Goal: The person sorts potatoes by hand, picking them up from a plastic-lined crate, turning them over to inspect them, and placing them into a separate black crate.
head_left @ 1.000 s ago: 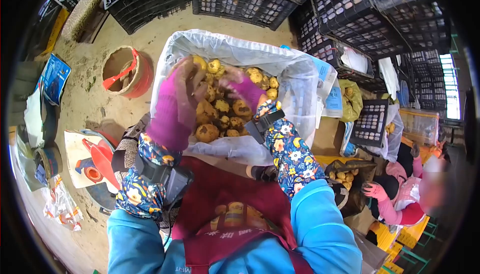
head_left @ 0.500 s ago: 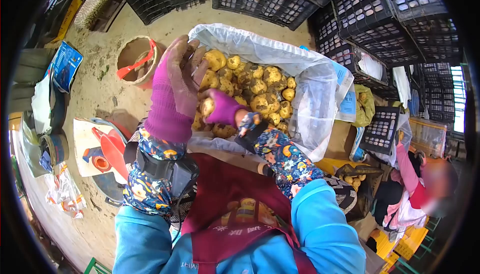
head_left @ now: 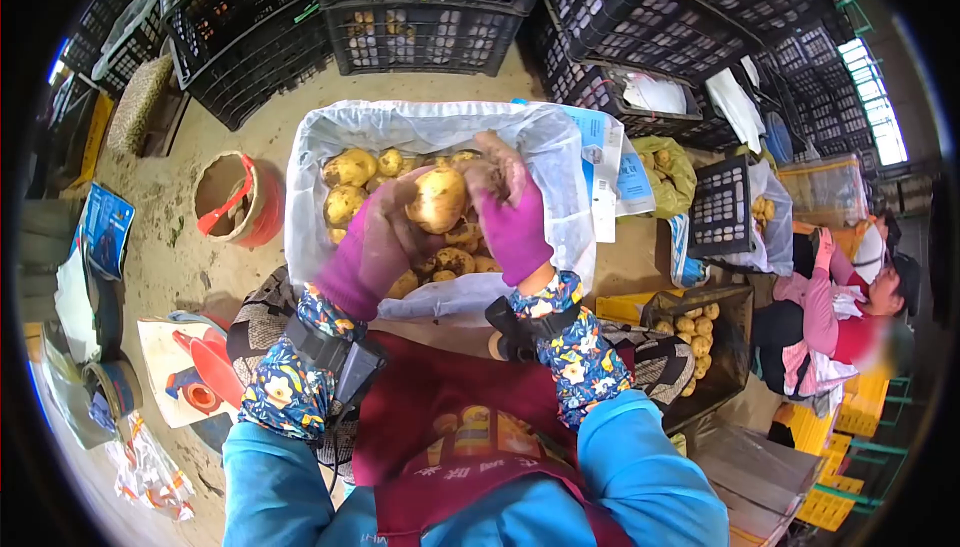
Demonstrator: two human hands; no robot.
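Note:
A yellow potato (head_left: 436,199) with patches of soil is held up over the lined crate (head_left: 312,127). Around its left and lower side wrap the fingers of my left hand (head_left: 380,237), in a muddy purple glove. My right hand (head_left: 508,209), gloved the same way, has its fingers bent against the potato's right side. Below and around both hands lie more potatoes (head_left: 347,169), some smeared with soil, inside the crate's white plastic liner. My hands hide part of the pile.
A red-rimmed bucket (head_left: 240,202) stands on the floor to the left. Stacked black crates (head_left: 425,37) line the back and right. Near my right elbow sits a black crate of potatoes (head_left: 697,337). Farther right, a person (head_left: 825,297) in pink sits beside yellow crates (head_left: 835,492).
My left hand has come down from the crate's left side and now holds a potato. My right hand has turned and lifted from the pile to that potato. The view has shifted.

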